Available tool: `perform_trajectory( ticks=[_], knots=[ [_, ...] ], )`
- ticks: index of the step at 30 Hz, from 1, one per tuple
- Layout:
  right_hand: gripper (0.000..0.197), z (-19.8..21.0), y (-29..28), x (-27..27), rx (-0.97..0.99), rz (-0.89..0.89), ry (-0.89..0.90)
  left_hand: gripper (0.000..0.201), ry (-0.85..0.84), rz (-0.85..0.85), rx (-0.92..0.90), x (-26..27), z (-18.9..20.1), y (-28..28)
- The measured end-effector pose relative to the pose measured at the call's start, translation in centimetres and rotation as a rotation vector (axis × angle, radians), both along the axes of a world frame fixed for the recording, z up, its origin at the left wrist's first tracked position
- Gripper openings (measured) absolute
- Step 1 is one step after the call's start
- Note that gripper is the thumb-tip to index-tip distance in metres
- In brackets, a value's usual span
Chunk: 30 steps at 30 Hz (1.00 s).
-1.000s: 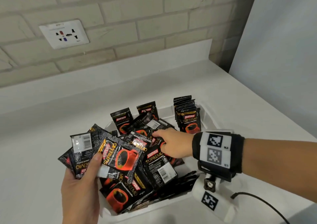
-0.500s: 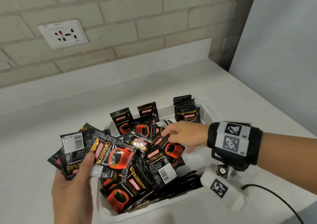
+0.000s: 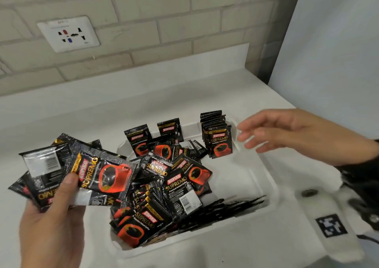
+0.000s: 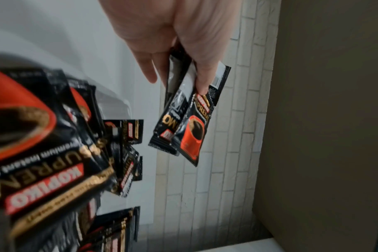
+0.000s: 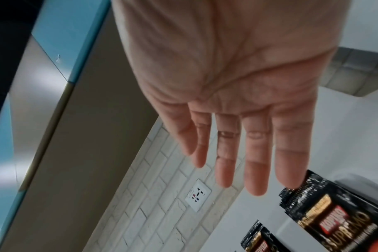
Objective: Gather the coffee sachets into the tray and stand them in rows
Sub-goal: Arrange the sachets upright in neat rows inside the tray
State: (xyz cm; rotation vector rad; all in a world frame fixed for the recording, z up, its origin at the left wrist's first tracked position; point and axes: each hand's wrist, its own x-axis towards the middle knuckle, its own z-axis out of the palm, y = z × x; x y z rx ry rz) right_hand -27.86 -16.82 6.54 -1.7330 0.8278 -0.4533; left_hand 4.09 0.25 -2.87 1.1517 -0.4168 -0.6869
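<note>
A white tray (image 3: 264,177) on the counter holds a loose pile of black and red coffee sachets (image 3: 176,177). A row of sachets (image 3: 217,136) stands upright at the tray's far right corner, and two single sachets (image 3: 137,139) stand along the far wall. My left hand (image 3: 53,216) grips a fanned bunch of sachets (image 3: 82,171) left of the tray, thumb on top; the left wrist view shows the same bunch (image 4: 190,116) pinched by the left hand (image 4: 183,51). My right hand (image 3: 287,130) hovers, fingers straight and empty, just right of the standing row. The right wrist view shows its bare palm (image 5: 237,85).
A brick wall with a white power socket (image 3: 68,33) rises behind the white counter (image 3: 102,111). A pale panel (image 3: 328,52) closes off the right side. The wrist camera mount (image 3: 332,226) hangs below my right forearm.
My right hand has lifted out of the pile and swung right, ending empty and spread beside the standing row. The left hand's bunch has drifted slightly left.
</note>
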Motion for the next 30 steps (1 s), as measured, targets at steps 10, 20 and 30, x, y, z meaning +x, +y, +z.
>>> perform_trajectory(
  ticks=[10,20,30],
  knots=[
    [0.035,-3.7,4.9,3.1,-0.133,-0.105,-0.099,0.067,-0.113,-0.235,-0.015,-10.2,3.1,-4.8],
    [0.031,-5.0,3.9,4.2,-0.030,-0.149,-0.063,0.049,-0.048,-0.295,0.062,-13.4,2.4,-5.9],
    [0.072,-6.7,3.0,2.6,0.260,-0.339,-0.498,0.050,0.059,-0.230,0.050,-12.7,2.3,-6.0]
  ],
)
